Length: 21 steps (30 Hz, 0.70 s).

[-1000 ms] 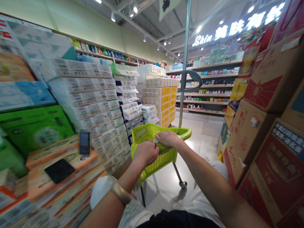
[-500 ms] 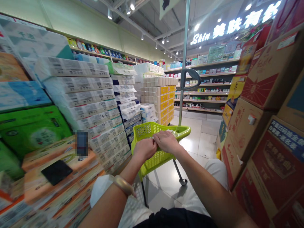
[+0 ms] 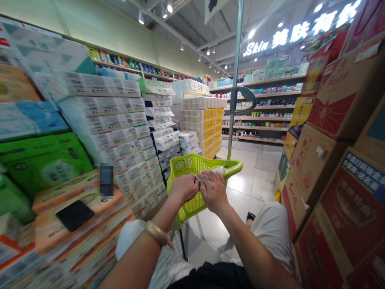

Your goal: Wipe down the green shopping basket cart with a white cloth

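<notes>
A lime-green wheeled shopping basket (image 3: 192, 166) stands on the shop floor right in front of me, its tall metal handle pole (image 3: 235, 80) rising above it. My left hand (image 3: 184, 188) and my right hand (image 3: 214, 191) meet at the basket's near rim, both with fingers curled. Between them they pinch a small white thing (image 3: 212, 171) that I cannot make out. A gold bangle (image 3: 155, 233) sits on my left wrist.
Stacks of tissue and toilet-paper packs (image 3: 114, 128) line the left side, with a black phone (image 3: 74, 214) lying on an orange pack. Cardboard cartons (image 3: 333, 132) are piled on the right. Tiled aisle floor (image 3: 255, 176) runs ahead toward product shelves (image 3: 261, 116).
Both hands have drawn back from over the basket rim toward me, closer together, and my right knee has risen into view.
</notes>
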Tool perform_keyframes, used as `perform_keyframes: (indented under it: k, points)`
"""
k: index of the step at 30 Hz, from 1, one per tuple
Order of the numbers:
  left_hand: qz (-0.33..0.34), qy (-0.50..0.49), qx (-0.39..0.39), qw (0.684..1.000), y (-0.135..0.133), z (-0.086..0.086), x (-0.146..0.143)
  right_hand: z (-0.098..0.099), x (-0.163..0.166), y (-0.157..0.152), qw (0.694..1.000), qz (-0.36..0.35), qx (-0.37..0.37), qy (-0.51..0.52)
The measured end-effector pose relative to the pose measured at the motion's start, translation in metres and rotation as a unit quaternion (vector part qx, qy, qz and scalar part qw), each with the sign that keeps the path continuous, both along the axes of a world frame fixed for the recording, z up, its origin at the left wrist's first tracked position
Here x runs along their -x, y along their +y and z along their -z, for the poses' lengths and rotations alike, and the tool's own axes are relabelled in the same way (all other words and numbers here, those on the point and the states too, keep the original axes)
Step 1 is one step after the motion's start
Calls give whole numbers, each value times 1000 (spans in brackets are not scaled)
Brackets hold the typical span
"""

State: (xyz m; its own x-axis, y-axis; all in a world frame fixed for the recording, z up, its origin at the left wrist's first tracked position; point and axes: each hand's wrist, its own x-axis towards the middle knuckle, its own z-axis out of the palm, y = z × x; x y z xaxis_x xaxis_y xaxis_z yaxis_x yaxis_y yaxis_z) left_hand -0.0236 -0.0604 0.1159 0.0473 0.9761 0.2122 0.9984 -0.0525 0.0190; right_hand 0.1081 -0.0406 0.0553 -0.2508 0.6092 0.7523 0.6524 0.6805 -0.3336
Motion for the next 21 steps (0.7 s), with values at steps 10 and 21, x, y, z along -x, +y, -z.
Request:
perform_keyframes:
  k: [10,21]
  points:
    - [7,24,9,1000,0,1,3,18,-29,30,978,137,-21,157]
    - [32,28,-9,999,-2,3,5,22,-17,11,993,45,-72,85]
